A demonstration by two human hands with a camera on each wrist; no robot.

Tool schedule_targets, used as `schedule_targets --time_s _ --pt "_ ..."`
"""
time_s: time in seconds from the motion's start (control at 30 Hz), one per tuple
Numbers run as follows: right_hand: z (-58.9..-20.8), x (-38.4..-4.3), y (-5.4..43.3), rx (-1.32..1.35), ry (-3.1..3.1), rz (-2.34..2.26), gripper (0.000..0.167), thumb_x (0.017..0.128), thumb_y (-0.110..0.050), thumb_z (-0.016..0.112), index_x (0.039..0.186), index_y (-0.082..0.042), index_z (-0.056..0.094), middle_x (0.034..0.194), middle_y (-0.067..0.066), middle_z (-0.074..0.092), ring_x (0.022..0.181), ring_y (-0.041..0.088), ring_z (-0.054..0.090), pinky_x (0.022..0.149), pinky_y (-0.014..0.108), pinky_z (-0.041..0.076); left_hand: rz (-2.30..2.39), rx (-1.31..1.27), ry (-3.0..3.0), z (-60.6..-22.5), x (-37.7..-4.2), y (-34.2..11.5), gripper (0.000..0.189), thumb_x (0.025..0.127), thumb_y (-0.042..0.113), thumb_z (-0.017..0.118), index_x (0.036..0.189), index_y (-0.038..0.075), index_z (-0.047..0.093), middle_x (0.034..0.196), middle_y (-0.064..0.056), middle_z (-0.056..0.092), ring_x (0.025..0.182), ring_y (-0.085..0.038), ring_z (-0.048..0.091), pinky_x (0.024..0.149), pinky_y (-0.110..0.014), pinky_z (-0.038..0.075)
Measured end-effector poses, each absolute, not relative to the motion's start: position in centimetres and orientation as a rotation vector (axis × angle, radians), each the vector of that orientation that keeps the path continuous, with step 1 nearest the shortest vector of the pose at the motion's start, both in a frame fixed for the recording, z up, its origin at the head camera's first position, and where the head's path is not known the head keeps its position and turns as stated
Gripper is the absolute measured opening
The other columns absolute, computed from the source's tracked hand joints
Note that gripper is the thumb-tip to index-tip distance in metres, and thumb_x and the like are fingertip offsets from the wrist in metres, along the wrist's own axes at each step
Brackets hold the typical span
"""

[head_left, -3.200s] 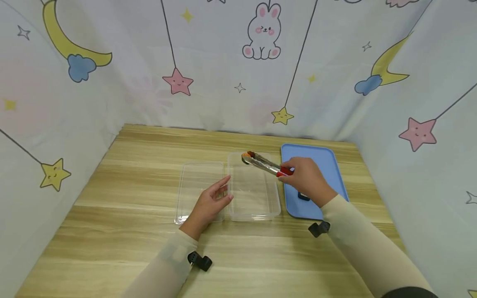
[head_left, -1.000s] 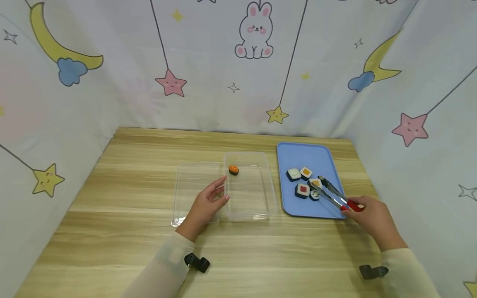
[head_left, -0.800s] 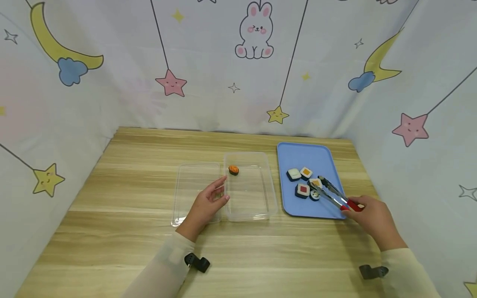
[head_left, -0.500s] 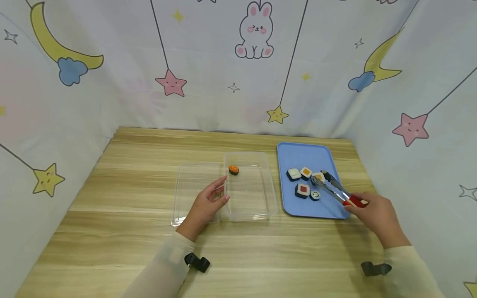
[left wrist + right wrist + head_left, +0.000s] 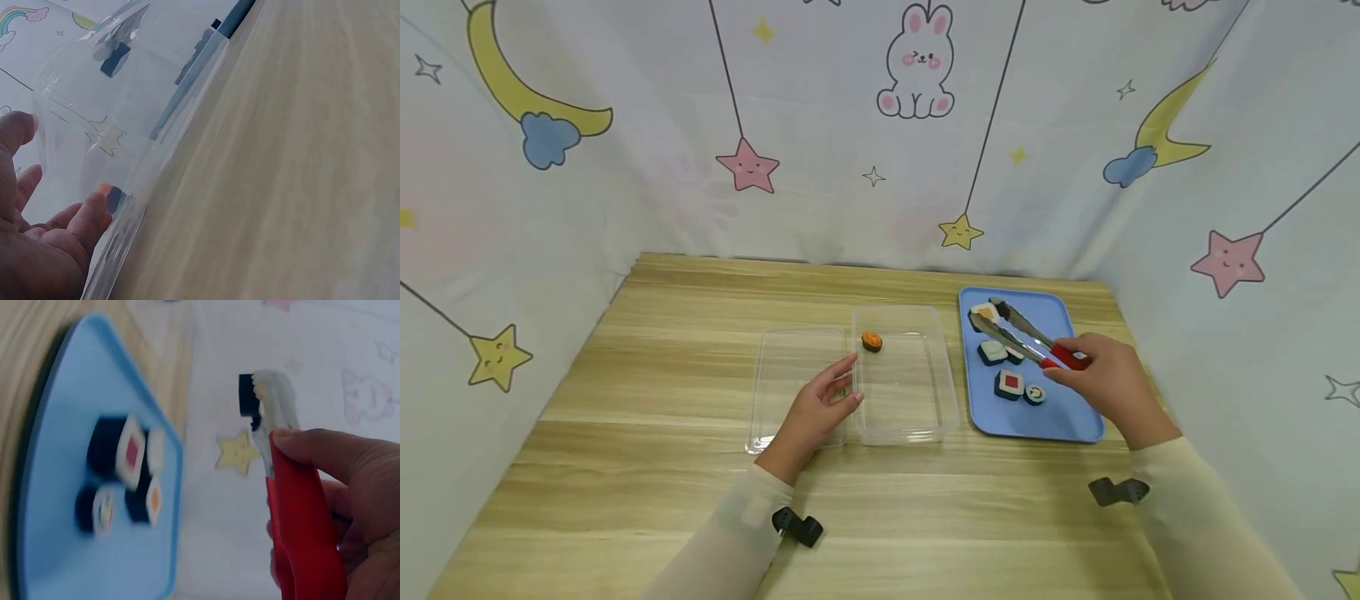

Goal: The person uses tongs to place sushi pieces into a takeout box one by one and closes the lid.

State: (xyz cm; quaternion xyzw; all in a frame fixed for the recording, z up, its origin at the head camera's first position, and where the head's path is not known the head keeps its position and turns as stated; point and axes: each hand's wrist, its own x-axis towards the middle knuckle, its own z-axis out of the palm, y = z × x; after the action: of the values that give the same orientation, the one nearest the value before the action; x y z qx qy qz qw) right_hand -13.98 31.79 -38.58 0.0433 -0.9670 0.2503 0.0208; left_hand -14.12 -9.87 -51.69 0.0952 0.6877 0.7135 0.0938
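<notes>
My right hand grips the red handles of metal tongs. Between the tong tips is a sushi roll with an orange centre, raised over the far left part of the blue tray. In the right wrist view the roll's dark side shows at the tips. My left hand, fingers loosely extended, rests at the left wall of a clear plastic container. Inside the container, near its far left corner, sits a sushi piece with an orange topping.
Several sushi pieces lie on the tray: a red-centred one, a small round one, a pale-topped one, and another partly behind the tongs. A clear lid lies left of the container. A printed curtain stands behind the wooden table.
My right hand has lifted the orange-centred roll with the tongs and moved it left and away from me. Earlier, the orange-topped piece was released into the container. My left hand stays put.
</notes>
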Motion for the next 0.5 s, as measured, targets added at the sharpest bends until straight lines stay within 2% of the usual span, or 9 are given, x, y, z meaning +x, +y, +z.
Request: schedule_targets --time_s 0.27,0.4,0.5 --pt "-39.4 -16.8 24.5 0.457 -3.039 0.790 0.045 0.085 -0.022 0.088 0.126 -0.006 0.075 0.104 0.005 0.071 0.086 0.023 0.067 0.068 0.036 0.057 2.117 0.277 2.038 -51.8 -14.2 -9.9 0.066 0.098 0.005 0.071 0.158 0.007 0.044 0.164 -0.005 0.041 0.146 -0.035 0.043 0.104 -0.026 0.050" --pt "-39.9 -17.5 21.6 0.546 -3.098 0.736 0.045 0.084 -0.024 0.089 0.124 -0.008 0.077 0.103 0.003 0.072 0.085 0.019 0.064 0.068 0.035 0.055 2.125 0.288 2.031 -51.8 -14.2 -10.0 0.066 0.098 0.004 0.071 0.158 0.007 0.044 0.164 -0.006 0.040 0.147 -0.035 0.042 0.104 -0.028 0.050" --pt "-40.0 -17.8 20.0 0.602 -3.147 0.654 0.045 0.083 -0.025 0.090 0.123 -0.009 0.077 0.104 0.003 0.072 0.086 0.019 0.064 0.068 0.034 0.054 2.121 0.284 2.025 -51.8 -14.2 -10.1 0.065 0.098 0.006 0.071 0.158 0.011 0.045 0.163 -0.004 0.041 0.147 -0.033 0.042 0.105 -0.030 0.051"
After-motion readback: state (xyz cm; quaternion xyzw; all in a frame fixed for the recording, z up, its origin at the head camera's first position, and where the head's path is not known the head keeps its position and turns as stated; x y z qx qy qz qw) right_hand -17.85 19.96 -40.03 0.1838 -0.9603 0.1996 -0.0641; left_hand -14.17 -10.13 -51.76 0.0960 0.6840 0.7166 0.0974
